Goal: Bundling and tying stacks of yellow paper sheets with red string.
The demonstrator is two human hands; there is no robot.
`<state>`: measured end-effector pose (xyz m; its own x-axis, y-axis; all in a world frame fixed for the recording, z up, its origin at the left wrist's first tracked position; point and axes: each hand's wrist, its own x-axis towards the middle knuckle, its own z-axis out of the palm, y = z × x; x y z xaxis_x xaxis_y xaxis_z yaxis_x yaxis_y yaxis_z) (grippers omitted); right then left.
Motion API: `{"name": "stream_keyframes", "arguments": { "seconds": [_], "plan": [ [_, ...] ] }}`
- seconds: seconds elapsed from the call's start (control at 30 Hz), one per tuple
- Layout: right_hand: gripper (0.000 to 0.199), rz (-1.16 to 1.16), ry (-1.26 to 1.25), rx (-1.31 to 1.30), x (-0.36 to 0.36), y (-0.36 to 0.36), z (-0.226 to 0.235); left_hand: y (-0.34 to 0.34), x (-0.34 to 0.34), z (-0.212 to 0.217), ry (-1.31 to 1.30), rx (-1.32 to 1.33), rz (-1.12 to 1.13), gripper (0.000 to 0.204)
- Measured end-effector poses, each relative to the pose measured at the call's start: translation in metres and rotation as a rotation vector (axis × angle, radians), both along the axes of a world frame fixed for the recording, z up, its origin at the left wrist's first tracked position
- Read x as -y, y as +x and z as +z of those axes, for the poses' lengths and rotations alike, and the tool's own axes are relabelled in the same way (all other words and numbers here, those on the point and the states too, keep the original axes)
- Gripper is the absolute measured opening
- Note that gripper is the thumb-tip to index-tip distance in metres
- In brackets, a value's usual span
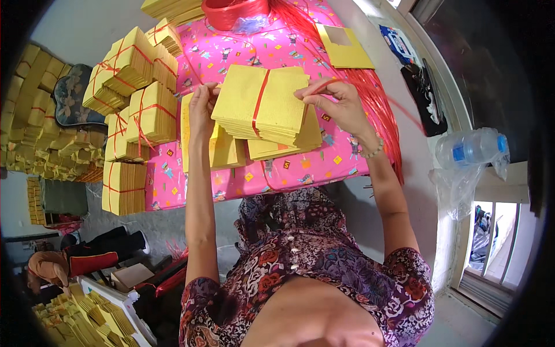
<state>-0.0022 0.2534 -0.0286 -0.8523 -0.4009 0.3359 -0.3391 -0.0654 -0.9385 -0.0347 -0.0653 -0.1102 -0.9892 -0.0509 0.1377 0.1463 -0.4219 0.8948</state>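
In front of me a thick stack of yellow paper sheets (240, 92) has a red plastic strip (262, 95) running across its top and down its near side. At the stack's right edge my right hand (342, 107) is closed, thumb and fingers pinching a red strip whose loose length trails off to the right. My left hand (202, 107) is closed at the left edge, its fingertips partly hidden; a red strip runs down to it from the far side. More yellow paper (315, 136) lies beneath the stack, and another yellow pile (225, 151) sits beside my left wrist.
Several tied yellow bundles (153, 113) line the left of the pink patterned tablecloth (277, 173). A red strip roll (228, 13) and loose red strips (384, 121) lie at the back and right. A plastic bottle (471, 146) is by the window. A person (81, 260) is at lower left.
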Motion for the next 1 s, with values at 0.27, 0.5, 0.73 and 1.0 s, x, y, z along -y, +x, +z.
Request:
{"name": "stream_keyframes", "arguments": {
  "seconds": [0.27, 0.5, 0.73, 1.0],
  "plan": [
    [0.012, 0.007, 0.352, -0.237, 0.011, -0.02, 0.039, 0.01, 0.002, 0.071, -0.395, -0.212, -0.058, 0.025],
    [0.01, 0.036, 0.418, -0.444, 0.025, -0.021, 0.036, 0.023, -0.032, 0.119, -1.075, -0.277, -0.215, 0.023],
    [0.01, -0.176, 0.405, -0.67, 0.034, -0.017, 0.037, 0.025, -0.075, 0.117, -1.214, -0.42, -0.276, 0.02],
    [0.011, -0.011, 0.279, -0.227, 0.035, -0.034, 0.028, 0.024, -0.088, 0.098, -0.822, -0.153, -0.389, 0.022]
  ]
}}
